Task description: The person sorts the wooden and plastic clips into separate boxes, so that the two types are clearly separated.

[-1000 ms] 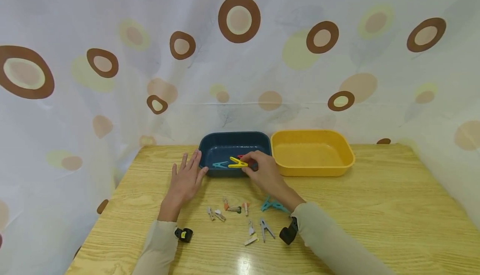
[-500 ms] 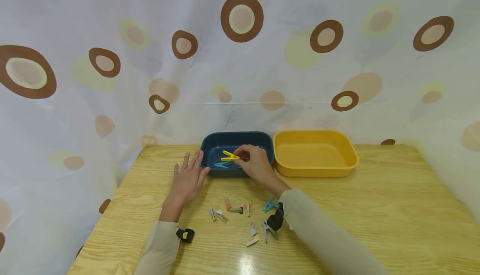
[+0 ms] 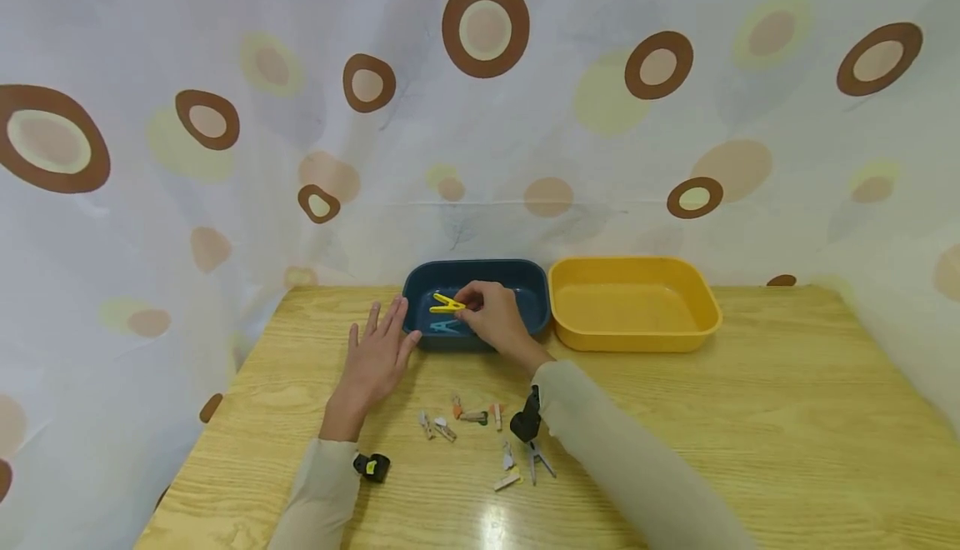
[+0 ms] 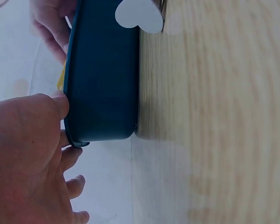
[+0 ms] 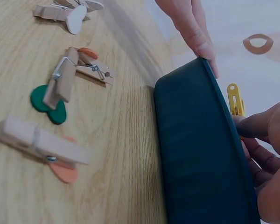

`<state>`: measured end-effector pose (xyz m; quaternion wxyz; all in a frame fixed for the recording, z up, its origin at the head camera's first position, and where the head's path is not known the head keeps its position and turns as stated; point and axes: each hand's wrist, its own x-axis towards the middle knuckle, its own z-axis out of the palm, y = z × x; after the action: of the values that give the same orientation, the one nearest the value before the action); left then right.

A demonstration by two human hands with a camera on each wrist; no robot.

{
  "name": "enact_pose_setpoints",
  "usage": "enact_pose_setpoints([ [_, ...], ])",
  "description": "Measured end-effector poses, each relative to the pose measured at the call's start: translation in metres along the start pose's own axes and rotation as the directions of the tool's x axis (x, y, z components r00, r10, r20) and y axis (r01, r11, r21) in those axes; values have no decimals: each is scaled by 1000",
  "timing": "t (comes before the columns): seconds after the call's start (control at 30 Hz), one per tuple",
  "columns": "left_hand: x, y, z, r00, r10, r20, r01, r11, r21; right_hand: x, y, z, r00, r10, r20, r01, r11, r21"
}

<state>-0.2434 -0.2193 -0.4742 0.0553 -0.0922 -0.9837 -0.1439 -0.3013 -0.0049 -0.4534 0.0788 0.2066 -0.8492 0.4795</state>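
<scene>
In the head view, my right hand (image 3: 491,312) pinches a yellow plastic clothespin (image 3: 446,304) over the dark blue tray (image 3: 542,283). The right wrist view shows the upper end of this clothespin (image 5: 234,99) above the tray's rim. A light-blue clothespin (image 3: 444,325) lies inside the tray, partly hidden behind the right hand. My left hand (image 3: 375,358) lies with spread, straight fingers at the tray's left front corner. Its thumb and a fingertip touch the rim, as the left wrist view shows.
Several small wooden clothespins with coloured shapes lie before the tray, one with a green heart (image 5: 57,112). A grey clothespin (image 3: 538,462) lies near the right sleeve. A yellow tray (image 3: 637,342) stands to the right of the blue one, against the patterned curtain (image 3: 547,133).
My right hand has moved left and slightly away from me over the blue tray, carrying the yellow clothespin. The left hand stays at the tray's corner. The right forearm now hides the turquoise clothespin on the table.
</scene>
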Motion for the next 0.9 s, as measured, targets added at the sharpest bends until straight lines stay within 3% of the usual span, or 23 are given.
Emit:
enact_pose_setpoints([
  [0.3, 2, -4, 2, 1000, -2, -6, 2, 1000, 13, 17, 0, 8, 997, 71, 36, -70, 997, -17],
  [0.47, -1, -5, 1, 1000, -4, -24, 4, 1000, 11, 26, 4, 15, 995, 79, 63, -77, 996, -40],
  [0.9, 0, -3, 0, 1000, 3, 10, -3, 1000, -14, 37, 8, 24, 988, 85, 129, -79, 996, -52],
])
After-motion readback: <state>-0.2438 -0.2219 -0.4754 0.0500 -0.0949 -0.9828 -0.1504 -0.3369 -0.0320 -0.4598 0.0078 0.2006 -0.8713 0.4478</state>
